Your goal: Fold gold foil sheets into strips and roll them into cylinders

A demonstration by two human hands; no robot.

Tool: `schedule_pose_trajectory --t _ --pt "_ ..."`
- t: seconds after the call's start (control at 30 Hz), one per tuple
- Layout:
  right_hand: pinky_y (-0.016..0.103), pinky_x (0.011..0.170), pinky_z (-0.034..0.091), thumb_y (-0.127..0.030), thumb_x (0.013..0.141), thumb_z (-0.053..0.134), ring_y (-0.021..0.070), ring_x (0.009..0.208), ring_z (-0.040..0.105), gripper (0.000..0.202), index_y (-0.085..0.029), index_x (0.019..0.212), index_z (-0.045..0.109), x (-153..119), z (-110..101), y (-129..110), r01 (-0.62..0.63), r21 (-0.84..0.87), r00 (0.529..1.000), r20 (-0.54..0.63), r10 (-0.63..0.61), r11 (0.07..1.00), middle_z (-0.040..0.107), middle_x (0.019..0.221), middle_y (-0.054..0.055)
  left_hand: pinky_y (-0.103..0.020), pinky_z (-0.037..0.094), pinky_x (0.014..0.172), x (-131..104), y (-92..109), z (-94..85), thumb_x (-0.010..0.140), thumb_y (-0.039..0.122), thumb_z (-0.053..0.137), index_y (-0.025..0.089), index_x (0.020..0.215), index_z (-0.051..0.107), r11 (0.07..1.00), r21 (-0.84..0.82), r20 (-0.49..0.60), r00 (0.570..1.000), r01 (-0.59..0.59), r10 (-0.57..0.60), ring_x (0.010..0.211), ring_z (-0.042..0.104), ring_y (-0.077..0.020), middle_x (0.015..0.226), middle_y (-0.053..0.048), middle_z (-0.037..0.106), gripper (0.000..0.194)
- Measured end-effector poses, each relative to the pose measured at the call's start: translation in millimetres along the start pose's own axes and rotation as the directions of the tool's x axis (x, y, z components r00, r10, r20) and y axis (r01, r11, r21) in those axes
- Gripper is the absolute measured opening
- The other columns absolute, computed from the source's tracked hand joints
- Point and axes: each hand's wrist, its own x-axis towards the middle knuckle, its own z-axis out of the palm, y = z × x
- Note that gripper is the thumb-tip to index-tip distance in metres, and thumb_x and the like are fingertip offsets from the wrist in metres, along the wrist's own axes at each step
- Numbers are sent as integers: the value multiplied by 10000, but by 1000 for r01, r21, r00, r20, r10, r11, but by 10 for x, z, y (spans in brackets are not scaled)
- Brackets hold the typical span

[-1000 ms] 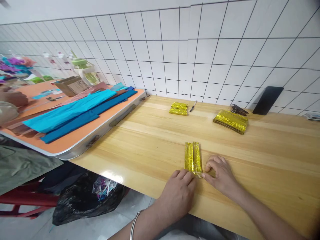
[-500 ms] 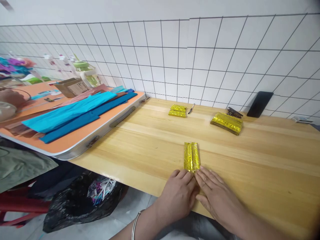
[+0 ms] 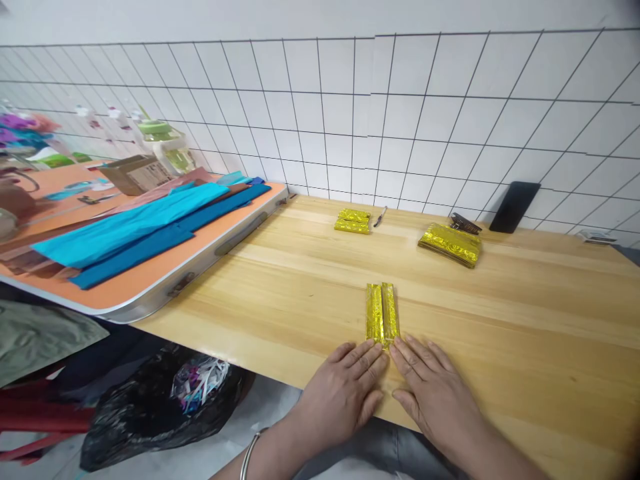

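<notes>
A folded gold foil piece lies on the wooden table, a lengthwise gap between its two halves. My left hand lies flat, its fingertips on the near left end of the foil. Beside it my right hand is spread flat, fingertips at the near right end. The hands cover the foil's near edge. Farther back rest a small folded gold piece and, to the right, a stack of gold foil pieces.
A pen, a dark clip and a black phone are near the tiled wall. An orange board at left bears blue strips, a cardboard box and a green-lidded bottle. A black bag hangs below.
My left hand has flattened out, with its fingers and thumb now extended, and shifted slightly left. My right hand stays flat with its fingers slightly more spread. The view has shifted a little.
</notes>
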Motion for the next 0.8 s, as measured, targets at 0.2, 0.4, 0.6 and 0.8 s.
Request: schedule_pose_trajectory --t 0.2,0.4,0.6,0.8 --pt "469 1026 254 -500 850 493 259 1168 463 528 -212 1293 492 89 -17 -119 -120 55 990 -65 124 991 537 1305 44 -378 270 1035 14 81 13 958 382 266 187 1387 302 998 45 23 998 53 -54 1317 314 -216 1438 -46 356 473" --pt "475 1035 241 -513 841 502 264 1148 478 504 -224 1253 534 104 50 -166 -170 98 979 -95 180 980 558 1283 37 -398 327 974 38 150 22 931 367 317 174 1362 339 987 59 14 988 152 -153 1263 357 -258 1432 -68 362 473" --pt "471 1029 248 -421 878 473 260 1165 468 449 -201 1267 521 77 -15 -153 -152 86 983 -89 160 985 533 1308 27 -402 286 999 16 147 67 924 374 326 161 1348 354 983 63 14 984 174 -176 1268 342 -252 1425 -74 370 475" --pt "469 1013 256 -341 879 467 258 1148 481 405 -197 1251 535 76 -55 -152 -163 61 980 -104 169 985 545 1296 18 -397 263 1002 -3 109 46 927 420 320 207 1390 292 980 21 1 980 197 -197 1262 344 -230 1423 -41 376 511"
